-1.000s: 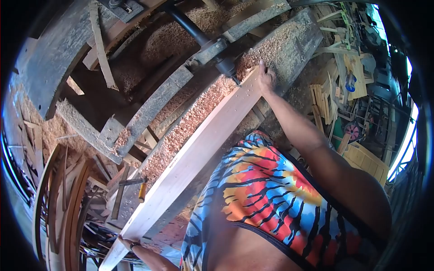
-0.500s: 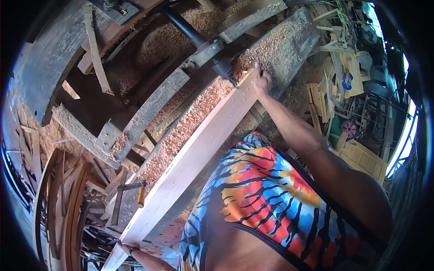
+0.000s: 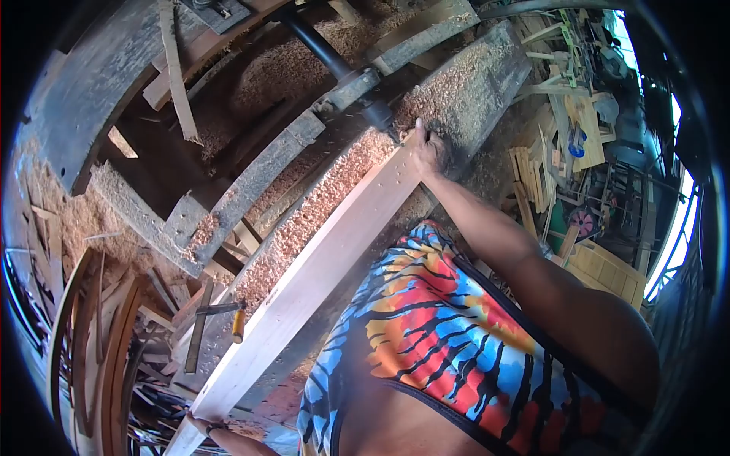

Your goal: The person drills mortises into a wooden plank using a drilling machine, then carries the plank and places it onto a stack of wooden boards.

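Observation:
A long pale wooden board (image 3: 312, 277) runs diagonally over the shavings-covered bench. My right hand (image 3: 428, 154) grips its upper end, thumb up along the end and fingers curled at the near side. Just left of that hand, the dark tip of a black spindle (image 3: 380, 115) meets the board's far edge, among wood shavings. At the lower left my left hand (image 3: 199, 423) holds the board's other end, with a dark band at the wrist; its fingers are partly hidden by the wood.
A hammer-like tool with a yellow handle (image 3: 239, 325) lies beside the board. Curved wooden pieces (image 3: 122, 357) stand at lower left. A curved wooden frame (image 3: 266, 163) lies beyond the board. Wood scraps (image 3: 532, 178) and a panel (image 3: 607, 270) are at right.
The board has slid down and left along the bench, with both hands on it. Its upper end and my right hand are now close beside the spindle tip.

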The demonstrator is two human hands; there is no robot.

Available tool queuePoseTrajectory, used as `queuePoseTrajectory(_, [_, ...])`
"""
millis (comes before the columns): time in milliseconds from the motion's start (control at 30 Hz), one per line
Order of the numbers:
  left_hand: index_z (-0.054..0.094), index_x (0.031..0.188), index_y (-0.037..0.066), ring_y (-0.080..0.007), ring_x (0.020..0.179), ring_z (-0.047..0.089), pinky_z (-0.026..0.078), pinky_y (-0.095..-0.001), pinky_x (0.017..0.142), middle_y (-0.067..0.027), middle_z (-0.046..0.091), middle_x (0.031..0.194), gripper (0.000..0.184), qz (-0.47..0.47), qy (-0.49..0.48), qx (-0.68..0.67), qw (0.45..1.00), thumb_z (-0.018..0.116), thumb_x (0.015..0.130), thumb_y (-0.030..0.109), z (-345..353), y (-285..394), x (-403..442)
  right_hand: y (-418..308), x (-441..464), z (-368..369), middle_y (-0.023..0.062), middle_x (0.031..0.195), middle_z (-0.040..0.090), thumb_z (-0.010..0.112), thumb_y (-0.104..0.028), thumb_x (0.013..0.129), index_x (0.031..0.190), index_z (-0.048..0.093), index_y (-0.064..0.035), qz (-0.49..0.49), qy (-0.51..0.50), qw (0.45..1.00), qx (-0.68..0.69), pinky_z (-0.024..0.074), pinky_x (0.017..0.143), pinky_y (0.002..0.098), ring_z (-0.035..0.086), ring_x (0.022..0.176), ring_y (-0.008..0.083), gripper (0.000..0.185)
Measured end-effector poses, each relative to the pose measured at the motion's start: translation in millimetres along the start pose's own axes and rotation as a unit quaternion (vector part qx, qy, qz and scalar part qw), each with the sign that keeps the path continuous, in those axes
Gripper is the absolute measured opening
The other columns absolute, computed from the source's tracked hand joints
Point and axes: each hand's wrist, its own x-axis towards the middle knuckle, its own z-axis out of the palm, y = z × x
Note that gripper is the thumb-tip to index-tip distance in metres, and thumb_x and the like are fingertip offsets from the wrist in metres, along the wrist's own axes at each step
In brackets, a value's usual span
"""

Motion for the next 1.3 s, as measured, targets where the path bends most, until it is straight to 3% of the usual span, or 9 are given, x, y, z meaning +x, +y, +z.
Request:
queuePoseTrajectory(133, [0.047, 0.162, 0.008, -0.039, 0.144, 0.051, 0.039, -0.0584, 0.118, -0.0159, 0.053, 0.162, 0.1, 0.003, 0.026, 0.019, 0.999, 0.048, 0.093, 0.08, 5.7, -2.4, 0.0, 12.5, 8.5, 8.3, 0.027, 0.094, 0.077, 0.046, -0.079, 0.101, 0.098, 0.08, -0.0056, -0.024, 0.035, 0.999, -0.007, 0.0554, 0.084, 0.0554, 0.074, 0.094, 0.0473, 0.081])
queuePoseTrajectory(267, [0.051, 0.159, 0.005, -0.0394, 0.136, 0.057, 0.044, -0.059, 0.112, -0.018, 0.058, 0.156, 0.097, 0.032, 0.071, 0.013, 0.997, 0.062, 0.092, 0.075, 22.6, -12.5, -15.4, 25.3, 31.1, 6.5, 0.0294, 0.103, 0.076, 0.043, -0.08, 0.101, 0.101, 0.08, -0.0047, -0.011, 0.047, 0.998, -0.031, 0.0555, 0.091, 0.0577, 0.072, 0.104, 0.0501, 0.084])
queuePoseTrajectory(500, [0.054, 0.156, 0.005, -0.038, 0.134, 0.06, 0.048, -0.0586, 0.11, -0.017, 0.062, 0.151, 0.098, 0.014, 0.047, 0.059, 0.997, 0.054, 0.093, 0.08, 27.0, -8.5, -13.5, 48.0, 24.5, -2.7, 0.0285, 0.105, 0.077, 0.045, -0.08, 0.1, 0.102, 0.08, -0.0053, 0.011, 0.056, 0.998, -0.009, 0.056, 0.091, 0.057, 0.072, 0.104, 0.0501, 0.082])
queuePoseTrajectory(567, [0.053, 0.154, -0.002, -0.0389, 0.127, 0.063, 0.05, -0.0583, 0.107, -0.0197, 0.062, 0.149, 0.098, 0.033, 0.037, 0.046, 0.998, 0.064, 0.091, 0.073, 28.1, -8.6, -17.3, 64.2, 20.2, -10.9, 0.0279, 0.104, 0.077, 0.048, -0.078, 0.1, 0.102, 0.08, -0.0053, 0.025, 0.04, 0.999, -0.01, 0.0564, 0.089, 0.0564, 0.073, 0.103, 0.0492, 0.08])
queuePoseTrajectory(667, [0.053, 0.153, -0.006, -0.0394, 0.123, 0.065, 0.052, -0.0581, 0.105, -0.021, 0.062, 0.148, 0.099, 0.052, 0.028, 0.04, 0.997, 0.069, 0.091, 0.069, 33.3, -9.3, -26.2, 87.9, 2.2, -13.3, 0.0282, 0.099, 0.076, 0.05, -0.078, 0.1, 0.097, 0.079, -0.0021, -0.005, 0.088, 0.991, 0.103, 0.056, 0.084, 0.0569, 0.074, 0.097, 0.047, 0.081])
queuePoseTrajectory(967, [0.052, 0.153, -0.007, -0.0397, 0.123, 0.065, 0.053, -0.0579, 0.105, -0.021, 0.062, 0.147, 0.1, 0.09, 0.018, 0.07, 0.993, 0.073, 0.089, 0.067, 70.0, -22.4, -49.1, 170.9, 21.0, -53.6, 0.0257, 0.113, 0.075, 0.041, -0.077, 0.103, 0.103, 0.077, -0.0049, 0.091, 0.024, 0.995, -0.016, 0.0542, 0.093, 0.0581, 0.071, 0.109, 0.0482, 0.081])
queuePoseTrajectory(1100, [0.052, 0.153, -0.008, -0.0398, 0.123, 0.065, 0.053, -0.0579, 0.105, -0.021, 0.062, 0.147, 0.1, 0.108, 0.028, 0.089, 0.99, 0.074, 0.089, 0.066, 96.4, -38.8, -61.8, 203.4, 64.4, -84.1, 0.0223, 0.116, 0.076, 0.049, -0.063, 0.107, 0.108, 0.079, -0.0123, 0.019, 0.0, 0.996, -0.086, 0.0567, 0.094, 0.054, 0.072, 0.111, 0.0442, 0.059])
queuePoseTrajectory(1133, [0.053, 0.152, -0.009, -0.0404, 0.123, 0.065, 0.054, -0.0581, 0.105, -0.0207, 0.062, 0.147, 0.103, 0.108, 0.104, 0.11, 0.982, 0.078, 0.086, 0.065, 108.4, -42.8, -77.3, 208.4, 75.9, -96.9, 0.0195, 0.117, 0.077, 0.058, -0.048, 0.106, 0.107, 0.08, -0.0144, 0.003, -0.02, 0.997, -0.071, 0.0577, 0.094, 0.051, 0.073, 0.11, 0.0408, 0.04])
queuePoseTrajectory(1300, [0.055, 0.152, -0.006, -0.0406, 0.123, 0.065, 0.054, -0.0576, 0.105, -0.0202, 0.063, 0.147, 0.105, 0.107, 0.12, 0.106, 0.981, 0.078, 0.084, 0.07, 149.5, -88.5, -138.9, 279.9, 177.5, -125.7, 0.0164, 0.114, 0.08, 0.069, -0.025, 0.098, 0.114, 0.082, -0.0133, -0.174, -0.226, 0.952, -0.106, 0.0579, 0.096, 0.04, 0.077, 0.107, 0.0307, 0.025])
